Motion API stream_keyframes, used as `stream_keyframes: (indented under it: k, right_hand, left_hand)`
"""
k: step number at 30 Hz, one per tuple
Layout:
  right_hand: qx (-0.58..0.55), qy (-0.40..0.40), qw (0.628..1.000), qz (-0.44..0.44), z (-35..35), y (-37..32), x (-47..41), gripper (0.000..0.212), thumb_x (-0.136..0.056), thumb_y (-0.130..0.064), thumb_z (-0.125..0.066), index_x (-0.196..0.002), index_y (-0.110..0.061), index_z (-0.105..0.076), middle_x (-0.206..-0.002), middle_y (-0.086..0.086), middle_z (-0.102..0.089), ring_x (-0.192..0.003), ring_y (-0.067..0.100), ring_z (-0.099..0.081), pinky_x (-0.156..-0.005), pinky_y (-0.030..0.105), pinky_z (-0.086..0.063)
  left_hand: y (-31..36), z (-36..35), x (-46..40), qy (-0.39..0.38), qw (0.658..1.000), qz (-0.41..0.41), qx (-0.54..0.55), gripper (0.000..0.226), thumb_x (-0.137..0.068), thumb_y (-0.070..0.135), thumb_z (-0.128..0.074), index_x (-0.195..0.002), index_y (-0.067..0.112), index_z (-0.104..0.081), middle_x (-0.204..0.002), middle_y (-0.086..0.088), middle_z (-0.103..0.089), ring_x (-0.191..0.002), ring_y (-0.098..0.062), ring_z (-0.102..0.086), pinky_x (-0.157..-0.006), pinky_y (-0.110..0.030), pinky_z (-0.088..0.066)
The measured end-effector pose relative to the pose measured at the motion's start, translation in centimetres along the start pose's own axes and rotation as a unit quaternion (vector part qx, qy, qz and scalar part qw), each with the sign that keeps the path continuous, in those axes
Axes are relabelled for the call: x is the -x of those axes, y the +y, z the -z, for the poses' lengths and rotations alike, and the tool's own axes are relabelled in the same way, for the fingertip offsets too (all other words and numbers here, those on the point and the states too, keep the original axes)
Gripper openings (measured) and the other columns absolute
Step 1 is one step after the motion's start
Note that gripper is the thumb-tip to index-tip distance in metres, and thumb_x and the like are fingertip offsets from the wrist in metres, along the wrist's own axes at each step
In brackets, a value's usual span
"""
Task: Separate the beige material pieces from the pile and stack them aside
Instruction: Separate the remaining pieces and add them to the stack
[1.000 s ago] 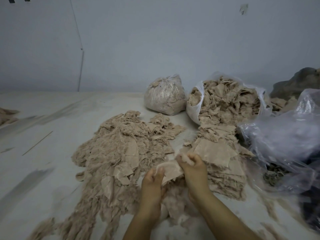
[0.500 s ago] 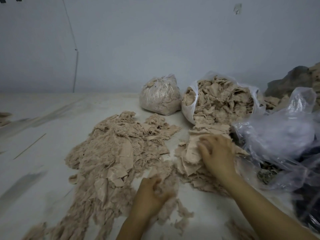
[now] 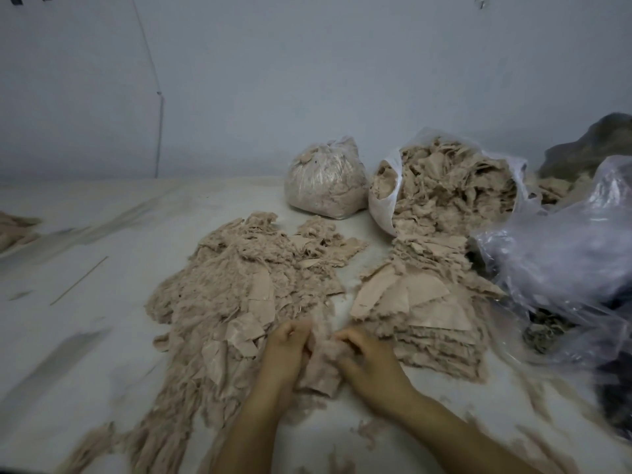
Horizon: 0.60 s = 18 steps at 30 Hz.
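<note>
Left hand and right hand both grip a blurred beige clump.

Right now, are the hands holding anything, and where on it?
Both hands grip one fuzzy beige material piece: the left hand on its left edge, the right hand on its right edge, near the top.
</note>
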State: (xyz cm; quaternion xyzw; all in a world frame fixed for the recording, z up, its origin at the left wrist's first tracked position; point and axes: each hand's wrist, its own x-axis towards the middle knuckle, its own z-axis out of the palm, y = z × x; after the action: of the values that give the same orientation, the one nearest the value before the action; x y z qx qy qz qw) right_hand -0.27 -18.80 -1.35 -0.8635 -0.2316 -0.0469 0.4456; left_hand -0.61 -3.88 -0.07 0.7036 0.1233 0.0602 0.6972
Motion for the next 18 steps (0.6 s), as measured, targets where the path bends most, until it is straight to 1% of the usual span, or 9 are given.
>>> stream_keyframes:
  k: [1, 2, 4, 6, 8, 10, 12, 15, 18]
  right_hand:
    - [-0.041, 0.044, 0.998, -0.024, -0.1, -0.1, -0.2, 0.005, -0.089, -0.023, -0.064, -0.088, -0.025, -0.059, -0.074, -0.020, -0.053, -0.072, -0.005, -0.048, -0.068, 0.016, -0.038]
    - [-0.063, 0.086, 0.994, -0.039, 0.0, -0.1, -0.6, 0.009, -0.092, -0.027, -0.061, -0.084, -0.025, -0.057, -0.072, -0.018, -0.054, -0.069, -0.004, -0.049, -0.065, 0.018, -0.039]
    - [0.079, 0.110, 0.990, -0.036, 1.1, 0.7, -2.0, 0.020, -0.095, -0.042, -0.050, -0.107, -0.029, -0.058, -0.101, -0.016, -0.056, -0.098, 0.003, -0.051, -0.083, 0.025, -0.042]
    - [0.304, 0.041, 0.949, -0.078, 2.7, 2.1, -3.6, 0.044, -0.096, -0.053, -0.038, -0.134, -0.032, -0.046, -0.137, -0.001, -0.043, -0.130, 0.022, -0.034, -0.106, 0.038, -0.031]
    - [0.365, -0.033, 0.919, -0.142, 4.0, 3.2, -4.6, 0.048, -0.096, -0.055, -0.035, -0.135, -0.029, -0.046, -0.146, 0.003, -0.036, -0.136, 0.026, -0.027, -0.108, 0.040, -0.024]
    - [0.369, -0.044, 0.918, -0.137, 4.2, 4.2, -4.7, 0.049, -0.095, -0.053, -0.041, -0.136, -0.027, -0.045, -0.147, 0.004, -0.035, -0.135, 0.025, -0.027, -0.107, 0.038, -0.025]
    - [0.369, -0.031, 0.921, -0.118, 3.8, 4.8, -4.4, 0.061, -0.090, -0.049, -0.052, -0.144, -0.029, -0.032, -0.148, 0.005, -0.030, -0.135, 0.026, -0.025, -0.107, 0.038, -0.025]
    - [0.408, -0.026, 0.906, -0.109, 3.7, 5.0, -4.5, 0.086, -0.082, -0.050, -0.063, -0.150, -0.031, -0.015, -0.141, 0.007, -0.031, -0.129, 0.027, -0.028, -0.103, 0.038, -0.026]
    - [0.460, -0.025, 0.882, -0.102, 3.9, 4.6, -5.3, 0.059, -0.090, -0.034, -0.052, -0.143, -0.017, -0.033, -0.135, 0.009, -0.040, -0.125, 0.028, -0.033, -0.101, 0.037, -0.029]
  left_hand:
    - [0.0, 0.2, 0.2, -0.018, 1.000, -0.010, 0.003, 0.022, -0.093, 0.030, -0.058, -0.076, 0.017, -0.056, -0.064, -0.002, -0.058, -0.048, -0.011, -0.053, -0.045, -0.022, -0.040]
    - [0.0, 0.5, 0.4, -0.045, 0.998, -0.017, -0.027, 0.014, -0.088, 0.034, -0.064, -0.086, 0.021, -0.059, -0.074, 0.003, -0.063, -0.055, -0.009, -0.061, -0.048, -0.019, -0.044]
    - [-0.3, 1.1, 0.7, -0.106, 0.972, -0.051, -0.205, 0.020, -0.080, 0.040, -0.072, -0.087, 0.029, -0.057, -0.075, 0.017, -0.060, -0.061, -0.002, -0.059, -0.053, -0.010, -0.041]
    - [-0.9, 1.5, 0.7, -0.123, 0.921, -0.069, -0.364, 0.034, -0.081, 0.038, -0.070, -0.062, 0.026, -0.045, -0.048, 0.015, -0.044, -0.048, -0.001, -0.042, -0.044, -0.013, -0.028]
    - [-1.4, 2.1, 0.4, -0.096, 0.886, -0.037, -0.452, 0.044, -0.085, 0.034, -0.065, -0.054, 0.019, -0.038, -0.044, 0.008, -0.040, -0.047, -0.006, -0.041, -0.043, -0.019, -0.028]
    - [-1.2, 3.0, -0.1, -0.063, 0.855, -0.012, -0.515, 0.038, -0.085, 0.033, -0.061, -0.057, 0.018, -0.040, -0.056, 0.004, -0.049, -0.061, -0.014, -0.053, -0.053, -0.023, -0.036]
    - [-0.8, 3.7, -0.7, -0.042, 0.857, 0.003, -0.514, 0.031, -0.085, 0.032, -0.060, -0.063, 0.020, -0.042, -0.070, -0.001, -0.057, -0.072, -0.019, -0.058, -0.060, -0.027, -0.041]
    - [-0.1, 3.5, -1.3, -0.015, 0.877, -0.028, -0.479, 0.018, -0.083, 0.027, -0.061, -0.072, 0.018, -0.050, -0.069, 0.005, -0.054, -0.065, -0.011, -0.052, -0.057, -0.027, -0.038]
    - [0.2, 2.8, -1.6, -0.012, 0.892, -0.045, -0.449, 0.007, -0.082, 0.021, -0.061, -0.083, 0.014, -0.061, -0.071, 0.005, -0.059, -0.066, -0.010, -0.054, -0.061, -0.025, -0.042]
